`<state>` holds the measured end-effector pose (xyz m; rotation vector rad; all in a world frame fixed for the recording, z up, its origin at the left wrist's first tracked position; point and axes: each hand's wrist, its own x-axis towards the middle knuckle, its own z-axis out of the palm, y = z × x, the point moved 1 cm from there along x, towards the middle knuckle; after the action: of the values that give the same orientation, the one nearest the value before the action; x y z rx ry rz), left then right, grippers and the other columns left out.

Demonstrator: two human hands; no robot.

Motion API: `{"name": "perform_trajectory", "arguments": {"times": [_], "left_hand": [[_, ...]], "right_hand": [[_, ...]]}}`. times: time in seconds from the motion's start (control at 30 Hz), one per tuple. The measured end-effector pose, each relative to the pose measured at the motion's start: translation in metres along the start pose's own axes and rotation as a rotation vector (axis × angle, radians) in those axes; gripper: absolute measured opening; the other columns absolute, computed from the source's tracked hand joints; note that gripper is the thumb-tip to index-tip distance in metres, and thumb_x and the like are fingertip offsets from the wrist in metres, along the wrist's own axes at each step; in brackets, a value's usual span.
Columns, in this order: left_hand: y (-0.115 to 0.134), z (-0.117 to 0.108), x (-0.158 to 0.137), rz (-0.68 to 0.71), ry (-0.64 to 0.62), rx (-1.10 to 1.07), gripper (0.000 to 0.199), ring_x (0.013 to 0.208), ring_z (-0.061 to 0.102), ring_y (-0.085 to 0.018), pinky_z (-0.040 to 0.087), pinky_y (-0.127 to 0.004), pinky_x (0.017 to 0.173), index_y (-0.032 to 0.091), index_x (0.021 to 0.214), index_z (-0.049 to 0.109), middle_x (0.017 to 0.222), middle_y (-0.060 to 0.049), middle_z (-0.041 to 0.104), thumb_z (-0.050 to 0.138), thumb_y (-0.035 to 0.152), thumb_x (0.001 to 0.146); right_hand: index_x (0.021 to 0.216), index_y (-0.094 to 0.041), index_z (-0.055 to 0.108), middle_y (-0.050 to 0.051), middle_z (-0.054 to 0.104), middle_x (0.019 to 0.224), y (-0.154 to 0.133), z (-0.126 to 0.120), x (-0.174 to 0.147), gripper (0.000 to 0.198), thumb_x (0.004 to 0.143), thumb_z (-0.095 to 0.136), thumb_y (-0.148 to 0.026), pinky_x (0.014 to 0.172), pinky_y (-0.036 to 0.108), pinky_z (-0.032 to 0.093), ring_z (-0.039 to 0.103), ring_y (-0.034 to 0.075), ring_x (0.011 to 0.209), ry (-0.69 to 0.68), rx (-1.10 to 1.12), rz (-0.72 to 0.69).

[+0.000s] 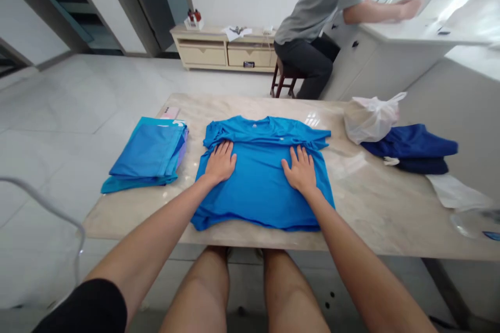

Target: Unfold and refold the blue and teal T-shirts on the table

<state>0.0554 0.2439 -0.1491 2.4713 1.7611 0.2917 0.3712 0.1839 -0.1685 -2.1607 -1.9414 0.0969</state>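
Observation:
A blue T-shirt (pixel 258 182) lies spread on the marble-patterned table, its collar toward the far edge and a fold of cloth running across just below the sleeves. My left hand (pixel 222 162) rests flat on the left part of the shirt, fingers spread near that fold. On the right part, my right hand (pixel 300 169) also presses flat, with fingers apart. Neither hand grips the cloth. Left of the shirt sits a stack of folded blue and teal clothes (pixel 144 151), with some purple cloth showing at its side.
A pink phone-like object (pixel 170 113) lies behind the stack. At the right are a white plastic bag (pixel 371 117), dark blue clothes (pixel 414 148) and white paper (pixel 457 192). Beyond the table (pixel 363 218), a person in grey (pixel 312 15) sits on a stool near a low cabinet (pixel 203 55).

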Motion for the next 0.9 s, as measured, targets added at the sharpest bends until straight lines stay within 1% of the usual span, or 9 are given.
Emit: {"name": "perform_trajectory", "arguments": {"times": [0.13,0.2,0.27,0.37,0.5,0.63,0.7,0.8,0.9], "left_hand": [[-0.007,0.000,0.052,0.012,0.048,-0.006,0.068,0.168,0.030,-0.031,0.018,-0.051,0.140,0.011,0.173,0.037,0.179,-0.014,0.037,0.033,0.039,0.112],[-0.007,0.000,0.059,0.020,0.050,-0.004,0.068,0.168,0.029,-0.031,0.017,-0.051,0.140,0.010,0.173,0.036,0.180,-0.014,0.035,0.032,0.039,0.112],[-0.005,0.002,0.048,0.020,0.037,0.000,0.069,0.169,0.027,-0.030,0.017,-0.051,0.140,0.009,0.173,0.035,0.181,-0.015,0.033,0.030,0.040,0.112],[0.001,0.005,0.008,0.010,-0.003,0.006,0.069,0.170,0.026,-0.030,0.015,-0.051,0.140,0.010,0.174,0.034,0.182,-0.015,0.031,0.028,0.040,0.112],[0.014,0.001,-0.059,0.018,-0.056,0.010,0.070,0.171,0.023,-0.031,0.014,-0.053,0.140,0.007,0.173,0.033,0.182,-0.018,0.028,0.028,0.038,0.111],[0.028,-0.019,-0.115,0.034,-0.152,0.033,0.072,0.171,0.019,-0.039,0.015,-0.062,0.138,0.005,0.172,0.034,0.181,-0.023,0.026,0.032,0.039,0.110],[0.032,-0.034,-0.136,0.057,-0.246,0.037,0.074,0.170,0.023,-0.042,0.021,-0.063,0.136,0.005,0.171,0.037,0.180,-0.025,0.028,0.039,0.043,0.108],[0.036,-0.060,-0.157,0.102,-0.365,0.025,0.069,0.160,0.043,-0.044,0.037,-0.056,0.129,0.008,0.160,0.056,0.172,-0.027,0.044,0.055,0.045,0.102],[0.035,-0.081,-0.169,0.132,-0.447,-0.007,0.046,0.135,0.067,-0.041,0.051,-0.047,0.114,0.021,0.129,0.081,0.144,-0.020,0.073,0.065,0.049,0.095]], "right_hand": [[0.176,-0.012,0.030,0.018,0.021,0.183,0.009,0.001,0.051,0.079,0.113,0.032,-0.059,0.136,0.064,0.014,0.016,0.039,0.170,0.029,0.030,-0.027],[0.176,-0.013,0.029,0.017,0.020,0.183,0.012,0.001,0.058,0.080,0.113,0.032,-0.061,0.136,0.064,0.014,0.015,0.039,0.170,0.029,0.035,-0.039],[0.176,-0.012,0.028,0.018,0.018,0.184,0.011,0.001,0.049,0.081,0.112,0.031,-0.061,0.137,0.062,0.014,0.014,0.038,0.171,0.004,0.026,-0.030],[0.176,-0.009,0.027,0.019,0.017,0.184,0.005,0.000,0.012,0.081,0.113,0.029,-0.060,0.138,0.059,0.015,0.014,0.036,0.172,-0.031,0.009,0.002],[0.176,-0.004,0.023,0.021,0.018,0.183,-0.003,-0.005,-0.058,0.083,0.113,0.029,-0.058,0.138,0.056,0.016,0.015,0.035,0.172,-0.019,0.001,0.017],[0.175,-0.006,0.029,0.021,0.018,0.183,-0.006,-0.017,-0.124,0.080,0.113,0.031,-0.056,0.138,0.054,0.018,0.015,0.035,0.172,-0.039,-0.018,0.003],[0.174,-0.006,0.031,0.022,0.019,0.182,-0.005,-0.028,-0.152,0.079,0.113,0.035,-0.055,0.137,0.053,0.019,0.017,0.036,0.171,-0.073,-0.034,-0.012],[0.172,-0.004,0.035,0.024,0.024,0.180,-0.004,-0.050,-0.188,0.079,0.112,0.042,-0.054,0.136,0.052,0.024,0.023,0.037,0.170,-0.141,-0.070,-0.052],[0.163,-0.005,0.051,0.028,0.043,0.171,-0.004,-0.078,-0.214,0.071,0.110,0.048,-0.052,0.127,0.050,0.039,0.043,0.039,0.160,-0.211,-0.124,-0.128]]}}
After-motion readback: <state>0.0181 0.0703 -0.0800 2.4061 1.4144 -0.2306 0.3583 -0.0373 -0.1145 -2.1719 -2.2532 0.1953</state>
